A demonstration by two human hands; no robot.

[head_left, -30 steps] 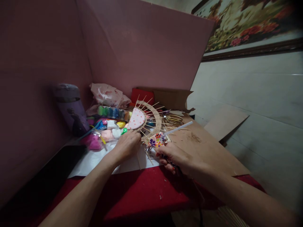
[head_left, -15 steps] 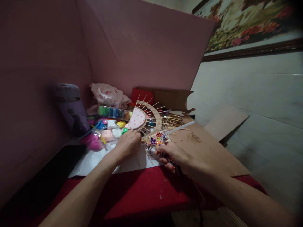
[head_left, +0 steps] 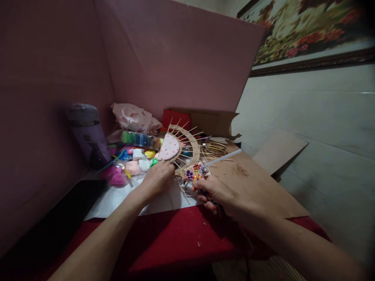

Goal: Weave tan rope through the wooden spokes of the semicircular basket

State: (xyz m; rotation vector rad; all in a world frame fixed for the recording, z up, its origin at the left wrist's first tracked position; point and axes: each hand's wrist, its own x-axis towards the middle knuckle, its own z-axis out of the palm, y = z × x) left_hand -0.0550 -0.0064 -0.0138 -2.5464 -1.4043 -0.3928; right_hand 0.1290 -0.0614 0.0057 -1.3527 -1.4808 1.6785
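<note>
My right hand [head_left: 215, 193] is wrapped round a flower-patterned hot glue gun [head_left: 195, 171], its fingers under the body at the handle. A long pale glue stick [head_left: 225, 157] slants up to the right from the gun's back. My left hand [head_left: 161, 175] is closed on the near edge of a half-round craft piece; its fingertips are hidden from me. That piece has a twine-wrapped arch [head_left: 195, 148], thin wooden sticks fanning outward, and a dotted pink fabric half-circle [head_left: 169, 147] at its centre. The gun's nozzle is close to the piece's lower edge; whether they touch I cannot tell.
Bags of coloured clay [head_left: 137, 139] and a purple tumbler [head_left: 90, 136] stand left. Behind lies crumpled dotted fabric [head_left: 136, 117]. Scissors [head_left: 216, 147] and stick scraps [head_left: 240, 169] rest on the cardboard [head_left: 263, 191] at right. A dark flat object [head_left: 84, 195] lies front left.
</note>
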